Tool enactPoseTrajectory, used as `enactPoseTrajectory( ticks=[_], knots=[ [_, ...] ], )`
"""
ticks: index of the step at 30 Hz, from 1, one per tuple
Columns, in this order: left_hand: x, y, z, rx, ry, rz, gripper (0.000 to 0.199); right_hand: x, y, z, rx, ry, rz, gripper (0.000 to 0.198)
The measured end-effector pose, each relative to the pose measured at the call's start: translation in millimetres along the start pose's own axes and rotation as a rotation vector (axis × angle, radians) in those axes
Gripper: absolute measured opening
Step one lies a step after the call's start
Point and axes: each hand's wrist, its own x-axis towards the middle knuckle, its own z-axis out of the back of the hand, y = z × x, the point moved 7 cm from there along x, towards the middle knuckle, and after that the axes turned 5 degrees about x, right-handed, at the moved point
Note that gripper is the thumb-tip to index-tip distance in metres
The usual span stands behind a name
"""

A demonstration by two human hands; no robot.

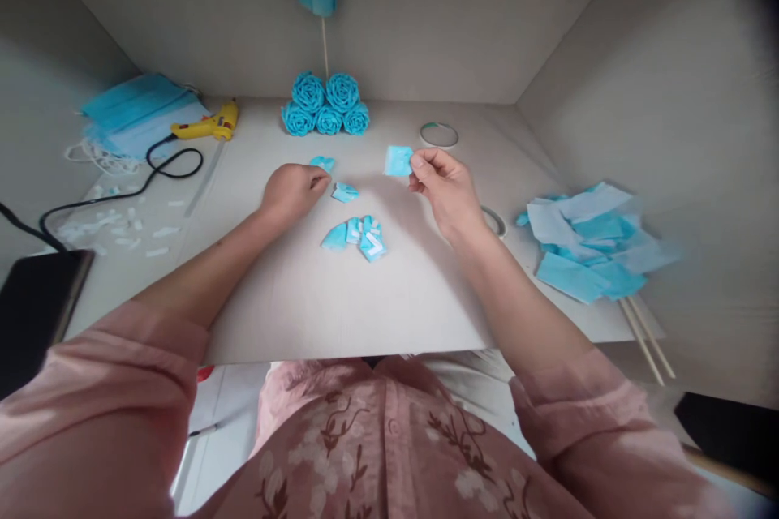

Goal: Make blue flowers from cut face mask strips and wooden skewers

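While a small square piece of light-blue mask fabric (398,160) is pinched above the pale tabletop (377,300) by the right hand (447,190), the left hand (292,190), fingers curled onto a folded blue petal (322,164), is best kept steady.

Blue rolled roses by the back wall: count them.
5. Two rolled roses on top, three below on the table. More may be hidden behind.

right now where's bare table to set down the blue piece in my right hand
Bare table runs along the near edge, below the folded blue pieces. The strip between right hand and blue sheet pile is also free. Crowded: glue gun and white scraps far left.
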Motion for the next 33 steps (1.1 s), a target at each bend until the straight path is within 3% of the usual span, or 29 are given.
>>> enactPoseTrajectory(
  ticks=[4,10,15,18,22,27,33],
  knots=[
    [3.7,-5.8,-5.5,0.24,-0.038,0.01,0.03,-2.2,-1.2,-3.1,0.074,0.004,-0.033,0.04],
    [7.6,-17.0,-15.7,0.338,0.059,-0.005,0.033,-2.6,-2.8,-4.1,0.154,0.02,-0.076,0.045],
    [8.1,-12.4,-17.0,0.323,0.038,0.056,0.027,-4.4,-6.7,-6.2,0.136,0.034,-0.106,0.044],
    [6.5,-15.5,-10.0,0.205,-0.018,0.022,0.022,-6.1,-9.2,-7.3,0.173,0.053,-0.144,0.041],
    [-1.7,-25.5,7.8,-0.123,-0.124,-0.031,0.011,-8.8,-13.3,-8.7,0.261,0.079,-0.236,0.038],
    [-13.5,-32.4,2.5,-0.509,-0.023,0.082,0.008,-14.7,-14.3,-16.6,0.261,0.129,-0.284,0.033],
    [-18.9,-48.6,-1.3,-0.619,0.018,0.065,0.002,-21.6,-18.7,-29.8,0.231,0.203,-0.31,0.035]
  ],
)
